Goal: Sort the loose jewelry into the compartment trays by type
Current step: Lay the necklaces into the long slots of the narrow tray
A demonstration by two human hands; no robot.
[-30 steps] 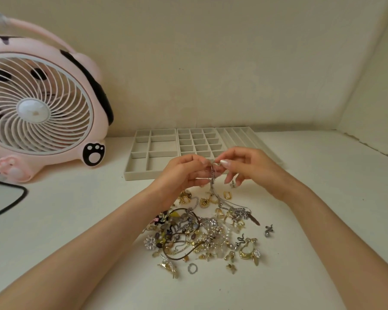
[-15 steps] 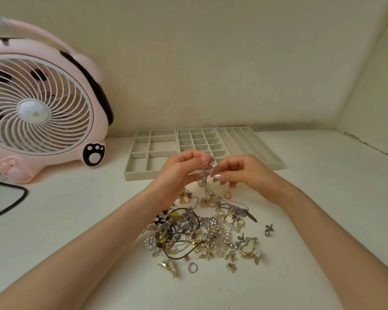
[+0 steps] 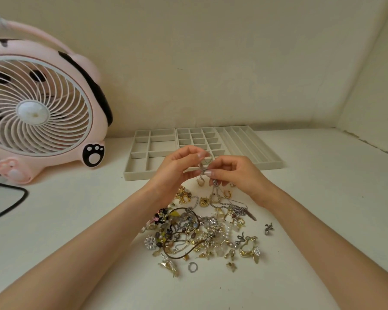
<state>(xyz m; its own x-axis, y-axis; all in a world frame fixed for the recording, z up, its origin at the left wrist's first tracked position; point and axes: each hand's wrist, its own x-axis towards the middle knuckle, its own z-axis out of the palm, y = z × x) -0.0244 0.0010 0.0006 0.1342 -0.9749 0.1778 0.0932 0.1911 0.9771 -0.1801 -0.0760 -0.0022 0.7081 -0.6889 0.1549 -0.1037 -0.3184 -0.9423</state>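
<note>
The left hand [image 3: 177, 171] and right hand [image 3: 240, 175] both pinch a thin silver chain [image 3: 214, 189] between curled fingers. Its lower end trails into the tangled pile of gold and silver jewelry [image 3: 202, 233] on the white table [image 3: 54, 220]. Three beige compartment trays [image 3: 137, 175] lie just behind the hands.

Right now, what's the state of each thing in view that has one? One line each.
left hand, pinching the silver chain.
right hand, pinching the same chain.
silver chain, top held up, lower end trailing into the jewelry pile.
jewelry pile, loose, unsorted, one mixed heap.
trays, no jewelry in the compartments that show.
fan, cannot tell if running.
</note>
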